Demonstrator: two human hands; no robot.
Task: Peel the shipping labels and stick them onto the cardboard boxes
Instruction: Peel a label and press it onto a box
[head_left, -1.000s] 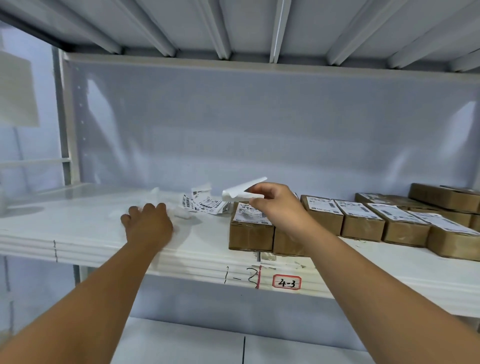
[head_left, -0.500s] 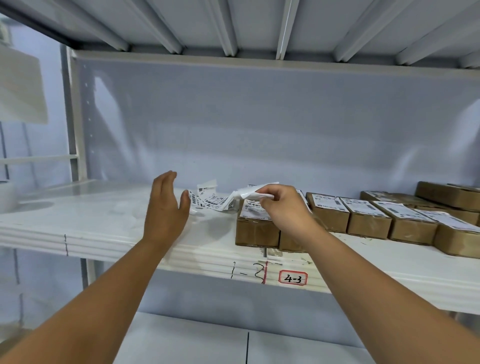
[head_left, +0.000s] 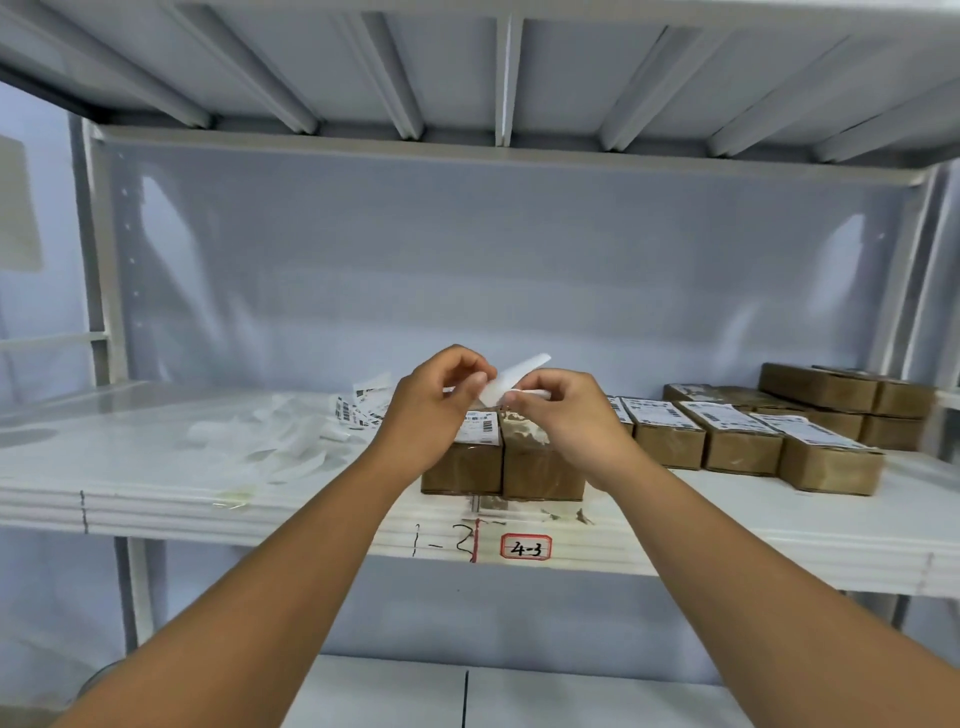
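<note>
Both hands, left hand (head_left: 435, 410) and right hand (head_left: 563, 415), are pinching one white label (head_left: 511, 376) above two cardboard boxes (head_left: 498, 462) sitting at the shelf (head_left: 156, 499) front edge; the shelf's left end is lying open apart from peeled backings (head_left: 280, 441)

1. Both hands meet above the shelf (head_left: 156, 499), pinching one white label (head_left: 511, 375) between them.
2. The left hand (head_left: 431, 410) grips the label's left edge; the right hand (head_left: 566, 415) holds its lower right part. The label's free end sticks up and to the right.
3. Below the hands stand two boxes (head_left: 540, 470) side by side, the left one labelled on top.
4. To the right runs a row of labelled boxes (head_left: 737, 441), with more boxes stacked behind.
5. Left of the hands lie loose labels (head_left: 358, 408) and backing strips (head_left: 280, 441).
6. A tag (head_left: 525, 547) reading "4-3" sits on the shelf's front edge.
</note>
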